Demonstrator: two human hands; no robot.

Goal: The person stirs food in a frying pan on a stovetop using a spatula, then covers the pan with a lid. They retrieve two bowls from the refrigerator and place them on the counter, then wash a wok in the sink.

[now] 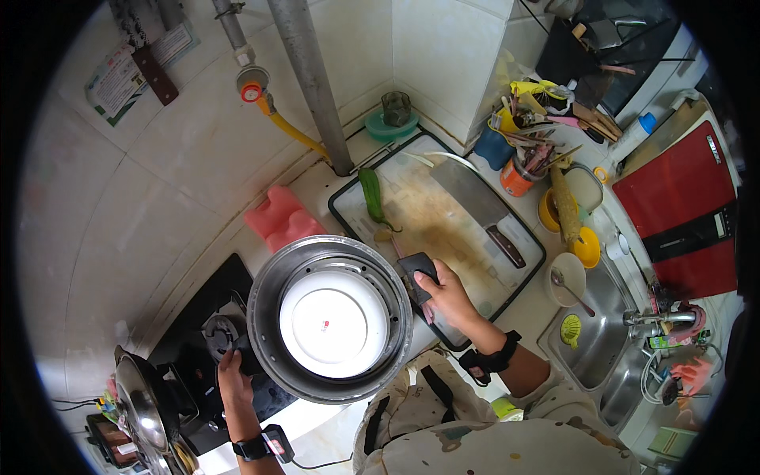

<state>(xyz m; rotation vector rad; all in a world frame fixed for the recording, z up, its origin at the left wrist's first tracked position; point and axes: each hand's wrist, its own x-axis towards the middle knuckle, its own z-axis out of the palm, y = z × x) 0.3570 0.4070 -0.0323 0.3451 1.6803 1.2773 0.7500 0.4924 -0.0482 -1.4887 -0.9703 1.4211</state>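
A metal steamer pot (261, 362) is held in front of me over the counter's edge, between the stove and the cutting board. My right hand (448, 297) grips its black side handle, and my left hand (234, 380) has hold of the dark handle on the opposite side. Inside the pot sits a perforated steamer rack (362, 270). A white dish (326, 323) rests on the rack. Beyond my right hand, the cutting board (451, 237) bears a long green pepper (371, 193) and a cleaver (469, 190) with a dark riveted handle.
At left is a black gas stove (199, 350) with a lidded wok (139, 404) on it. A pink object (282, 217) lies by the wall. On the right are a bowl with a spoon (564, 279), a steel sink (594, 338) and utensil holders (496, 145). A knife (154, 77) hangs at upper left.
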